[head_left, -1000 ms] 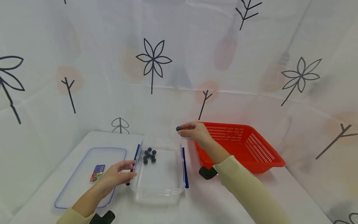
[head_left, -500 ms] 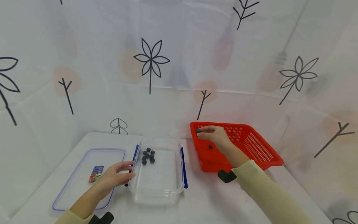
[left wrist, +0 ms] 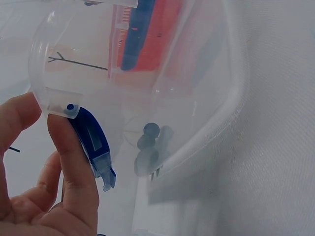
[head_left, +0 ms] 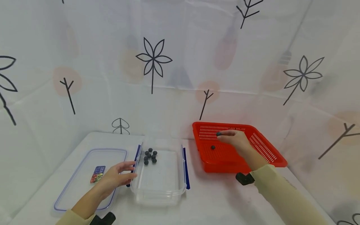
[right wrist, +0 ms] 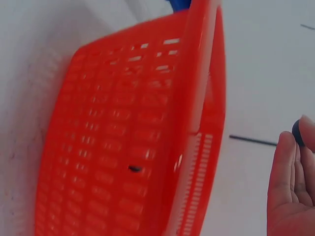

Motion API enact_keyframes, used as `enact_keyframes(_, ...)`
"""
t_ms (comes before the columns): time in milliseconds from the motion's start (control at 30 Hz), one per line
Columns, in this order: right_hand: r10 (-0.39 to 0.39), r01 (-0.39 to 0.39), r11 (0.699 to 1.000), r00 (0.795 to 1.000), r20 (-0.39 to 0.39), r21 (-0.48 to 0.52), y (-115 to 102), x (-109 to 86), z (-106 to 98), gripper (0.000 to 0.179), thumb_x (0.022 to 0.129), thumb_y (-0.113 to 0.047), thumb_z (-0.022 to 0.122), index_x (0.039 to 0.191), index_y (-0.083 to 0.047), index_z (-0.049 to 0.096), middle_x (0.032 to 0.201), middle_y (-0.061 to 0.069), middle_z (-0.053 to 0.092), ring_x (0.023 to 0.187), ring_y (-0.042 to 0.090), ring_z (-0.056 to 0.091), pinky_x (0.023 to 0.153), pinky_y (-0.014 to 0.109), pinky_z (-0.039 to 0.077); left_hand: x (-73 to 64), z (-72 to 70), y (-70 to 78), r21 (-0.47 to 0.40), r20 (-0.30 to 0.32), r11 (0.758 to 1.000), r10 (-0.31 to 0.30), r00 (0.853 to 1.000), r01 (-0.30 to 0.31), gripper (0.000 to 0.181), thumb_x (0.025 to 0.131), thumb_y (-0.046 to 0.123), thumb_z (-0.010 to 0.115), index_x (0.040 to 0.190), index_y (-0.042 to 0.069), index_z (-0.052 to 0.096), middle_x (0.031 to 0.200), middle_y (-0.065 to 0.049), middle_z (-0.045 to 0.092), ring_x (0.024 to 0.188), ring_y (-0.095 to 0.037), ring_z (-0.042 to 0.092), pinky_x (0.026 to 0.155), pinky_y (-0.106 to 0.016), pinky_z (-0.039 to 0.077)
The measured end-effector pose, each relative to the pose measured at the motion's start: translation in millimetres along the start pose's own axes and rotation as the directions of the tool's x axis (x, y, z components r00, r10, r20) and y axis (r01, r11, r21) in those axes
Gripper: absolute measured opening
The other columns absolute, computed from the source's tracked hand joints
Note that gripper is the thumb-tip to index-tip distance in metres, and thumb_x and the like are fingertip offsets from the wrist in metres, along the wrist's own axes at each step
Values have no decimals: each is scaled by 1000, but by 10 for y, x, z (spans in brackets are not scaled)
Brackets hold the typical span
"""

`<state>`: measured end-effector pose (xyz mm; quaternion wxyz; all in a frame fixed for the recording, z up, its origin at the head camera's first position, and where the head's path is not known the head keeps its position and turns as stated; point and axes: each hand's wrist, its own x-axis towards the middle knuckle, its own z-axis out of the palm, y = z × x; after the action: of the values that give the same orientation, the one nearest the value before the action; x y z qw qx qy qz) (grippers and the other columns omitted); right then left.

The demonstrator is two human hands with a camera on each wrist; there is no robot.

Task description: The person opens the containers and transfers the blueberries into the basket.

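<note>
A clear plastic box (head_left: 166,175) with blue side latches stands uncovered on the table. Several small dark balls (head_left: 149,156) lie together in its back left part. My left hand (head_left: 119,175) holds the box's left rim; the left wrist view shows thumb and fingers at the rim beside a blue latch (left wrist: 93,140). Over the red plastic basket (head_left: 222,165), my right hand (head_left: 236,140) pinches one small dark ball (head_left: 218,134) between fingertips and thumb. The right wrist view also has this ball, partly covered by the thumb. Another dark ball (head_left: 212,147) rests inside the basket.
Left of the box lies a clear lid (head_left: 76,184) with a blue edge and a colourful label (head_left: 97,174). A white table (head_left: 208,203) bears everything. Behind it hangs a pale curtain (head_left: 180,56) printed with plant drawings.
My right hand has moved right from beside the basket's left rim to above its inside, still pinching the ball. My left hand and the box have stayed put.
</note>
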<state>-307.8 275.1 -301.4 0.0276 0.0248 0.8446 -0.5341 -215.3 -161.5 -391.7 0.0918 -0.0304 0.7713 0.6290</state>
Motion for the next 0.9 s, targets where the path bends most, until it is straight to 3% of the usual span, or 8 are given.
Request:
enact_keyframes(400,16,-16,999,1000,-6,-45,206,151,-350,54,84,-36,68,127,-5,56,119,8,60,115,29,46,98,39,42,3,-3,-24,-6,-10,1000,-3,1000,2,65,78,19,76,133,2,46,126,-19,50,94,-21,60,80,-36,54)
enact_keyframes(600,13,-12,1000,1000,19,-29,217,297,-470,58,89,-32,64,133,2,47,124,11,55,113,29,49,88,26,49,10,-9,-21,-2,-18,1000,-7,1000,7,63,79,18,75,133,2,46,126,-20,50,93,-21,60,80,-36,54)
enact_keyframes(900,78,-79,997,997,19,10,300,490,-545,60,91,-28,61,138,3,39,138,20,39,122,34,43,97,34,43,8,0,-8,-10,-14,1000,-14,1000,14,61,80,16,74,132,2,47,125,-19,51,94,-22,60,80,-37,54)
